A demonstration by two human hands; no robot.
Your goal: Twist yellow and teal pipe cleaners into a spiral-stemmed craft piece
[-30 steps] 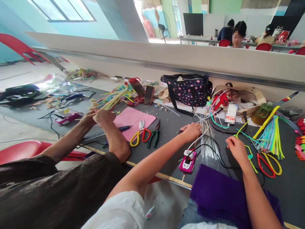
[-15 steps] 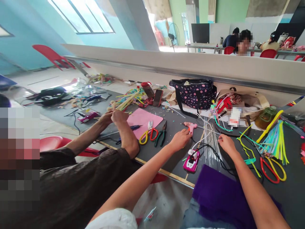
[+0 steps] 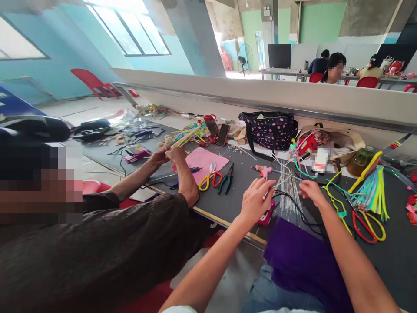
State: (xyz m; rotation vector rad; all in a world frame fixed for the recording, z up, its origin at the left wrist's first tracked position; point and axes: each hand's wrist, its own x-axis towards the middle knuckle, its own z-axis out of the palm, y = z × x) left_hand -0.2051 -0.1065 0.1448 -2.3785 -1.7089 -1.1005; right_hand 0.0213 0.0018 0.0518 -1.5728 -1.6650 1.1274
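My left hand (image 3: 258,198) is over the magenta power strip (image 3: 267,214), its fingers curled in by a whitish piece at the white plug and cable. Whether it grips that piece is hard to make out. Just beyond its fingertips lies a pink glue gun (image 3: 263,170). Fingers pinched together, my right hand (image 3: 311,191) holds the end of a thin translucent stick (image 3: 293,176) that points left. Between the hands a bundle of thin silvery wires (image 3: 289,198) lies on the dark table. A purple cloth (image 3: 302,256) rests over my lap.
Red-and-yellow scissors (image 3: 211,178) and green pliers (image 3: 226,179) lie left of my hands. More scissors (image 3: 368,226) and a pipe-cleaner tassel (image 3: 374,191) are at right. Behind stands a patterned bag (image 3: 272,130). A co-worker's arms (image 3: 182,174) reach in from the left.
My left hand has drawn back from beside the glue gun to over the power strip. My right hand stays pinched near the wires. The view has shifted slightly.
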